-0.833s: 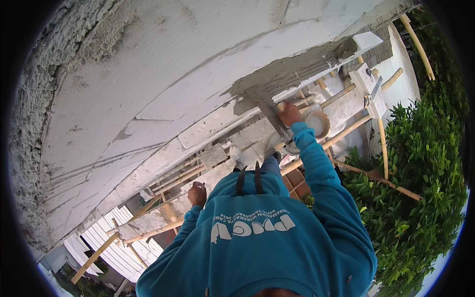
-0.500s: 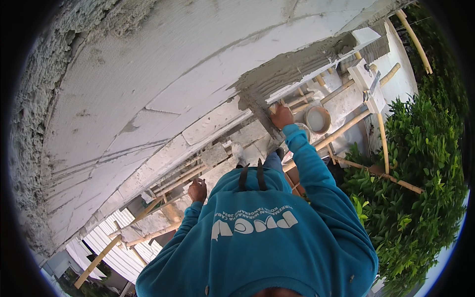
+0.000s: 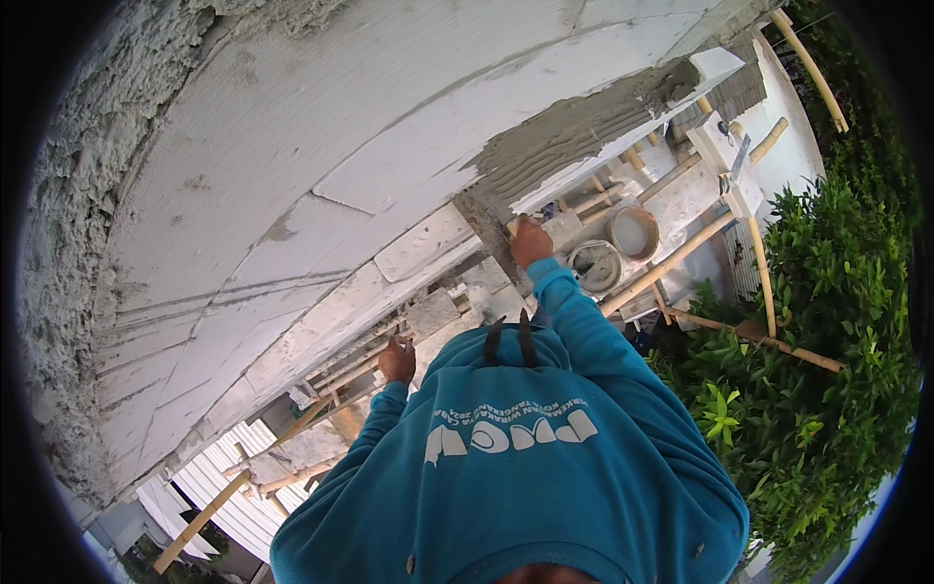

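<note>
My right hand is closed at the lower left end of a grey band of wet, ridged mortar. A pale end of what looks like a handle sticks out of the fist; the rest of the tool is hidden. The mortar lies along the edge of a white block wall. Lower and to the left, my left hand hangs near the wall with fingers curled. Whether they pinch something small is too fine to make out.
Two buckets, one with milky liquid and one greyish inside, stand right of my right hand. Bamboo poles form a scaffold below. A white block rests upright among poles. Leafy bushes fill the right side.
My right hand has moved left and slightly down along the mortar band. The greyish bucket shows more fully. My left hand has shifted slightly up and right.
</note>
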### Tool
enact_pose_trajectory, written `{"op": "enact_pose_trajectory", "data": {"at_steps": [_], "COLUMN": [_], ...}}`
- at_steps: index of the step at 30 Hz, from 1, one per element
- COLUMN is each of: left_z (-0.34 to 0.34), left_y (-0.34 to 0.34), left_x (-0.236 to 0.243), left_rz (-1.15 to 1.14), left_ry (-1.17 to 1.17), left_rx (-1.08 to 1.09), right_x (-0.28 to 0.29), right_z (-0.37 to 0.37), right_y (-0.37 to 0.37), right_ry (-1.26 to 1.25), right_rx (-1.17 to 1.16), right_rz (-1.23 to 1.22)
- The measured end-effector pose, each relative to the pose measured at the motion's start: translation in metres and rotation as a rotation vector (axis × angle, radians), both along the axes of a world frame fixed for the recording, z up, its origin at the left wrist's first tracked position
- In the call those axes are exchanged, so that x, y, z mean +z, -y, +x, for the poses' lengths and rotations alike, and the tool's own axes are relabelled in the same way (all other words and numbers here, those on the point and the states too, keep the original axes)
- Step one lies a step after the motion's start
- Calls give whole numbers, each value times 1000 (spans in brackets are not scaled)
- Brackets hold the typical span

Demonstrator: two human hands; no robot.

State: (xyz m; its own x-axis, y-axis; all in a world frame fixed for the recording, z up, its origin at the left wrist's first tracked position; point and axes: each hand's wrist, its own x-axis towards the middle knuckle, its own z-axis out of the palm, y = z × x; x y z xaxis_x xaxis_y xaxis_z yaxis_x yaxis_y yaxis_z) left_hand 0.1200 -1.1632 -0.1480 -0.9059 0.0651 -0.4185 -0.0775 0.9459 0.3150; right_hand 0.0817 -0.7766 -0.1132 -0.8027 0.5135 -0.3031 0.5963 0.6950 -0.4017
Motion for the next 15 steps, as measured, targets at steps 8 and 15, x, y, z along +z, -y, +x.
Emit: {"op": "enact_pose_trajectory", "data": {"at_steps": [8, 15], "left_z": [18, 14], "left_y": [21, 29], "left_x": [1, -3], "left_rz": [-12, -93], "left_ry": [-78, 39], "left_rx": [35, 47], "right_x": [0, 4], "right_z": [8, 10], "right_y": [56, 64], "right_ry": [-23, -68], "right_rx": [114, 160], "right_rz": [80, -3]}}
